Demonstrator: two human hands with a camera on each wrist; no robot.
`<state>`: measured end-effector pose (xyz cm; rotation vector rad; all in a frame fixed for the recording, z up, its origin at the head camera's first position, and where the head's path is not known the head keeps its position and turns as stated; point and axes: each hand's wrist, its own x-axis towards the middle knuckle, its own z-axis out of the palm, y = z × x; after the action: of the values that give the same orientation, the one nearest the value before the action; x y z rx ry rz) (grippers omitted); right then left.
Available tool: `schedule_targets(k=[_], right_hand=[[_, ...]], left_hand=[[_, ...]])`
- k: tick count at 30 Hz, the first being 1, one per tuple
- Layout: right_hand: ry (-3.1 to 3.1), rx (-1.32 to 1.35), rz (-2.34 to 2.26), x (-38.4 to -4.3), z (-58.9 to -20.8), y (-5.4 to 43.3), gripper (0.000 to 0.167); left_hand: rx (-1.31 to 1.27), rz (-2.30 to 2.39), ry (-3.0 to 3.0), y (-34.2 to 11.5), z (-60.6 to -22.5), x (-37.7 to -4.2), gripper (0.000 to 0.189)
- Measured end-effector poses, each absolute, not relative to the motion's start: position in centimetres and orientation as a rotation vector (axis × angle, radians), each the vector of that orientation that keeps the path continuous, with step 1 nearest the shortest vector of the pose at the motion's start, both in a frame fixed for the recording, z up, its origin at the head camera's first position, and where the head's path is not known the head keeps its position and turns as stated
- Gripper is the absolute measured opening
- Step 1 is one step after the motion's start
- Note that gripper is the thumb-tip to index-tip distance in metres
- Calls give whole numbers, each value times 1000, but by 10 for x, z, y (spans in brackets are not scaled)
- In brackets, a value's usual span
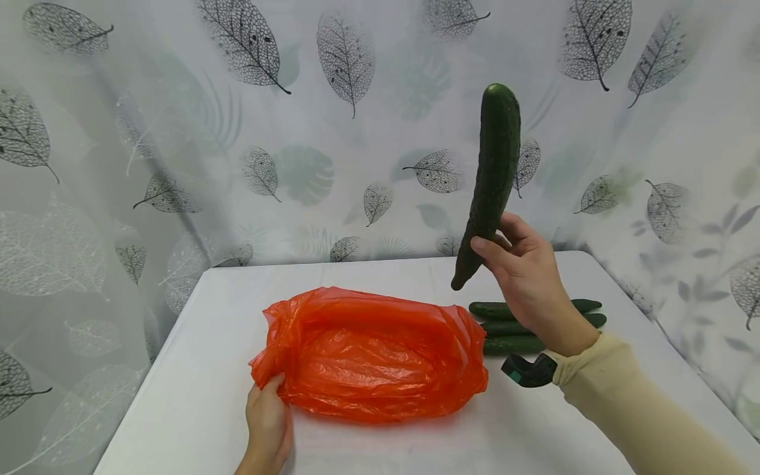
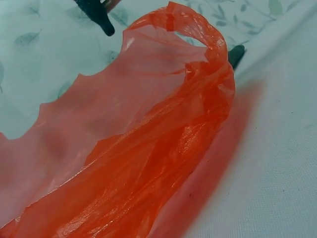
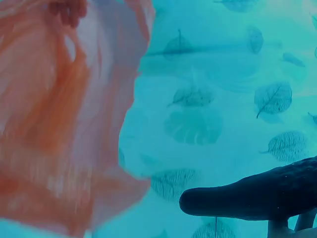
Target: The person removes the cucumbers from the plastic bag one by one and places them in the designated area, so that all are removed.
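A long dark green cucumber stands nearly upright in my right hand, pinched near its lower end between thumb and fingers, raised above the table. Its narrow end shows in the right wrist view. My left hand grips the near left edge of a red plastic bag, which lies spread with its mouth held wide. In the left wrist view the bag's side and handle loop stand up; the left hand itself is out of that view.
Three more cucumbers lie side by side right of the bag, partly behind my right hand and forearm. The white table ends at a leaf-print curtain along the back. A black wrist device hangs under my right wrist.
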<state>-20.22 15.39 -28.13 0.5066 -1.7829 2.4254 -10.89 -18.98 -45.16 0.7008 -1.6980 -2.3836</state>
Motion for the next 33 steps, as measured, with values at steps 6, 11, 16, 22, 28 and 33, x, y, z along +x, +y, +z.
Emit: schedule_targets(k=[6, 11, 16, 22, 28, 33], right_hand=[[-1932, 489, 2226, -204, -291, 179, 43], [-2101, 469, 1978, -202, -307, 205, 46], [-2345, 459, 1587, -196, -326, 238, 50], [-2599, 400, 1177, -187, -349, 280, 50], [-2688, 448, 931, -183, -373, 316, 47], [-2699, 588, 827, -182, -392, 344, 49]], left_hand=[[712, -2383, -1699, -191, -452, -109, 56], [736, -2387, -1697, -191, -450, -109, 57], [721, -2387, -1699, -192, -451, -109, 57], [741, -2397, -1693, -193, -452, -108, 57], [741, -2401, -1691, -194, -453, -109, 58], [749, -2401, -1682, -194, -452, -110, 58]])
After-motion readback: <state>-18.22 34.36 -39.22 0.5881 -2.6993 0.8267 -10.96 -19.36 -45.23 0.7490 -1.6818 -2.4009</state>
